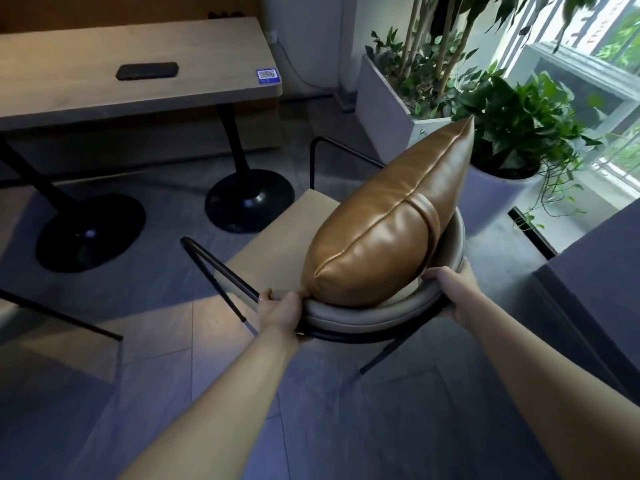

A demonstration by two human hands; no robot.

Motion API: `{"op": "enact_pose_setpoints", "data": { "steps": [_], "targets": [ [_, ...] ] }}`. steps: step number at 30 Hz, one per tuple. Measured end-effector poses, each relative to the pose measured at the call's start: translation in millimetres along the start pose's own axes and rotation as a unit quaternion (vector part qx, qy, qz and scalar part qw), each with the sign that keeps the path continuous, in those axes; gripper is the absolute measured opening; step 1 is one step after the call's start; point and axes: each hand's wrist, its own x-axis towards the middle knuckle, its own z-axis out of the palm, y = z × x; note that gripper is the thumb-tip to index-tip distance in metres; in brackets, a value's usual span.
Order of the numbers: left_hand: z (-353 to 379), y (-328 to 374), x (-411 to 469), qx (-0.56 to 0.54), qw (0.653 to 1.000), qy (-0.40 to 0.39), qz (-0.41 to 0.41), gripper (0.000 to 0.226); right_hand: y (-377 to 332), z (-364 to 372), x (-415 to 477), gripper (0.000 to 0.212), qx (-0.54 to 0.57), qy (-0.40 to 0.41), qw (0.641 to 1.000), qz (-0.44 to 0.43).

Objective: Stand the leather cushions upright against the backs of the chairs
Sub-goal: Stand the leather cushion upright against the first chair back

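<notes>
Tan leather cushion [388,220] upright against chair backrest [374,313]; left hand [282,311] and right hand [450,292] both clenched on backrest rim

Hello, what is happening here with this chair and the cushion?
A person stands behind a chair and grips its curved padded backrest with both hands, the left hand at one end and the right hand at the other. A brown leather cushion already stands on edge on the seat, leaning against the backrest. The chair faces a wooden table.
</notes>
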Motion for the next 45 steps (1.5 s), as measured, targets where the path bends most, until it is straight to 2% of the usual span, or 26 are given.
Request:
{"op": "enact_pose_setpoints", "data": {
  "steps": [8, 11, 16, 22, 29, 33, 36, 40, 43, 45],
  "targets": [
    [-19, 1, 10, 0.010, 1.000, 0.012, 0.019, 0.080, 10, 6, -17, 0.063, -0.011, -0.020, 1.000, -0.005],
    [-38, 6, 14, 0.017, 0.999, 0.020, 0.031, 0.078, 19, 16, -29, 0.067, 0.000, -0.039, 0.999, 0.000],
    [-79, 22, 27, 0.043, 0.997, 0.032, 0.060, 0.067, 30, 43, -52, 0.061, -0.001, -0.069, 0.997, 0.019],
    [-130, 45, 47, 0.042, 0.991, 0.073, 0.103, 0.045, 42, 76, -82, 0.078, -0.012, -0.106, 0.994, 0.039],
    [-182, 70, 69, 0.006, 0.986, 0.099, 0.135, 0.039, 60, 133, -117, 0.098, 0.001, -0.123, 0.991, 0.046],
    [-207, 82, 80, -0.021, 0.981, 0.105, 0.164, 0.030, 60, 164, -135, 0.102, 0.007, -0.129, 0.991, 0.041],
    [-220, 91, 84, -0.023, 0.978, 0.093, 0.183, 0.036, 57, 186, -147, 0.111, 0.009, -0.138, 0.990, 0.033],
    [-233, 108, 85, -0.016, 0.980, 0.072, 0.183, 0.032, 52, 201, -154, 0.123, -0.005, -0.169, 0.985, 0.025],
    [-241, 113, 84, 0.067, 0.976, 0.042, 0.202, 0.042, 52, 192, -155, 0.122, -0.028, -0.202, 0.978, 0.033],
    [-244, 111, 81, 0.134, 0.972, 0.005, 0.193, 0.061, 50, 180, -150, 0.117, -0.029, -0.183, 0.982, 0.032]
  ]
}}
